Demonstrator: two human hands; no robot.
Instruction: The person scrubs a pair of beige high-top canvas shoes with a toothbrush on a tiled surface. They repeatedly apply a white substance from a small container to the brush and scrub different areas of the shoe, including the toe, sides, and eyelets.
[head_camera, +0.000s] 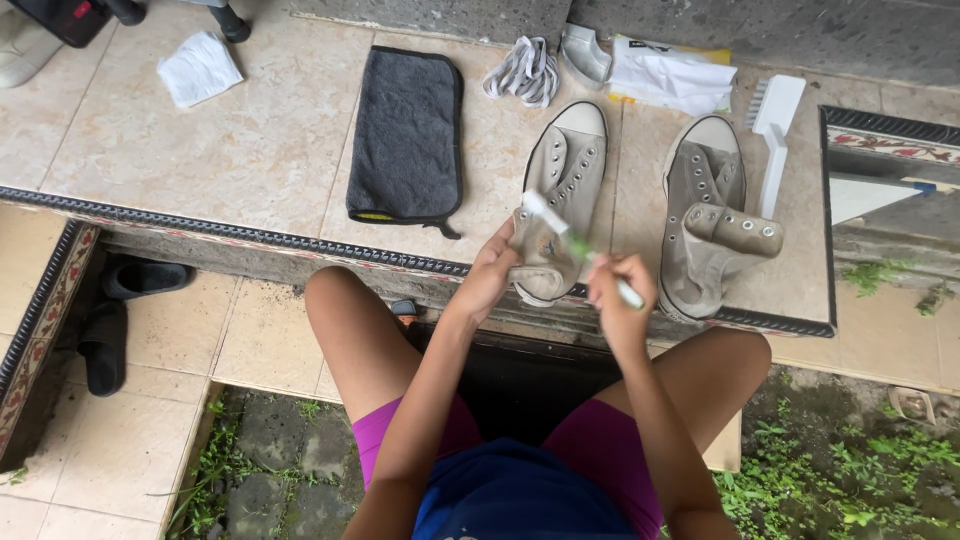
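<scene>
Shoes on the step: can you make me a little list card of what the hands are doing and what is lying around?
left hand: holds the heel end of the left shoe
right hand: grips a toothbrush, its head over that shoe
right shoe: beside it, tongue folded over
scrub brush: white, right of the shoes
grey towel: left of the shoes
laces: bundled behind
surface: tiled step

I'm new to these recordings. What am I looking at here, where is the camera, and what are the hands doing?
There is no machine: one head-worn camera looks down at a seated person's bare hands and knees. The left hand steadies the heel of a grey shoe on a tiled ledge. The right hand holds a toothbrush, its bristle end over that shoe. Also on the ledge are a second shoe, a dark towel, laces, a white brush and a white cloth.
</scene>
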